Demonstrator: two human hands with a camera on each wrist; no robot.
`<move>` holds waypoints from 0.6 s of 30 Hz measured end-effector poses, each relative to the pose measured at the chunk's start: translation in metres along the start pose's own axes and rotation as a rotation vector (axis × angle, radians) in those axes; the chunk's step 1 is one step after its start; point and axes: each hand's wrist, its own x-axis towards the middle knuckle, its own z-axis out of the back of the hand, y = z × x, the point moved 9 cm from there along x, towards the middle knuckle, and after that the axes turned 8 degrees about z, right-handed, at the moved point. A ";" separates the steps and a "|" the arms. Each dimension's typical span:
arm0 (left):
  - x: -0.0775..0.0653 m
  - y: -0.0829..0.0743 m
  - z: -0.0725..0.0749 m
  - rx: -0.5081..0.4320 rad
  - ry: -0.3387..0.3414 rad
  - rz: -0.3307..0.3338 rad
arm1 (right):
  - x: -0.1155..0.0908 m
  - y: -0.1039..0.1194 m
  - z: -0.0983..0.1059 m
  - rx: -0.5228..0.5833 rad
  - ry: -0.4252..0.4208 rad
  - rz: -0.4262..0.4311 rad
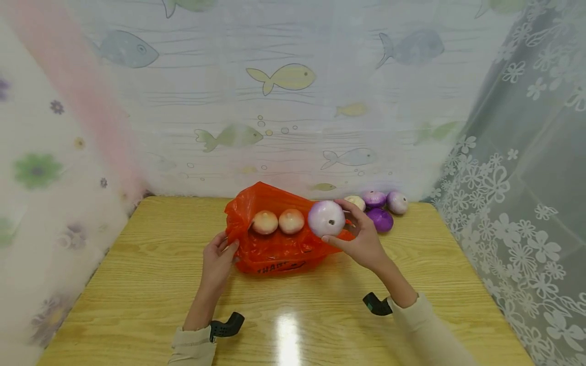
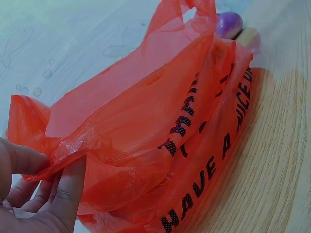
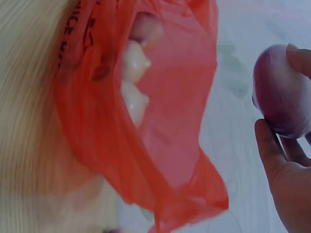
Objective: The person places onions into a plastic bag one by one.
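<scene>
A red plastic bag [image 1: 284, 249] with black lettering lies on the table, its mouth spread open. My left hand [image 1: 220, 259] pinches the bag's left rim between thumb and fingers, as the left wrist view also shows. Two pale onions [image 1: 264, 222] sit side by side in the bag. In the right wrist view, a darker, purplish onion [image 3: 147, 29] shows beside them inside. Thumb and fingers of my right hand [image 1: 363, 244] grip a white-and-purple onion [image 1: 326, 218] over the right side of the bag, apart from the plastic in the right wrist view.
Behind my right hand, at the table's back edge, several more onions cluster: a cream one [image 1: 355, 203], a deep purple one [image 1: 380, 220] and a pale purple one [image 1: 397, 202] among them. A fish-print curtain [image 1: 288, 112] hangs directly behind the wooden table [image 1: 155, 284].
</scene>
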 end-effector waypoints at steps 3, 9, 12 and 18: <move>0.010 -0.002 0.002 -0.002 0.011 0.003 | 0.012 -0.004 -0.022 0.004 0.048 -0.005; 0.030 -0.006 0.005 0.008 0.035 0.006 | 0.036 -0.024 -0.064 -0.013 0.184 -0.046; 0.039 -0.008 0.006 0.011 0.049 0.003 | 0.050 -0.036 -0.081 -0.031 0.240 -0.083; 0.058 -0.012 0.009 0.001 0.078 0.002 | 0.083 -0.057 -0.106 -0.079 0.302 -0.123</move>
